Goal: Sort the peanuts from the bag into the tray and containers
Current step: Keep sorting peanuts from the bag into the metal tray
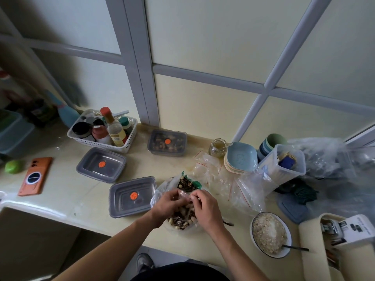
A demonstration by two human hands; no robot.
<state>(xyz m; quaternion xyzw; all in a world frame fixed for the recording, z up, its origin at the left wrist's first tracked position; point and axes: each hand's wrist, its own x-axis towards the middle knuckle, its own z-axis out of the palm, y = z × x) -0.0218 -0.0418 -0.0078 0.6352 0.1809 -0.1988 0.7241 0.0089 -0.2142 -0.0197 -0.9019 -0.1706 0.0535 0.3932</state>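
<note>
A clear plastic bag (183, 223) of peanuts mixed with dark seeds lies on the counter in front of me. My left hand (167, 206) grips the bag's upper plastic from the left. My right hand (205, 207) pinches the plastic from the right, fingers curled at the bag's mouth. Two grey lidded containers with orange dots sit to the left, one near (132, 196) and one farther (101, 165). A third grey container (166, 142) at the back holds nuts.
A white basket of bottles (102, 131) stands at the back left, an orange phone (35, 176) at the left. Empty zip bags (223, 179), stacked blue dishes (239, 158), a glass jar (218, 148) and a bowl of grain (271, 234) crowd the right side.
</note>
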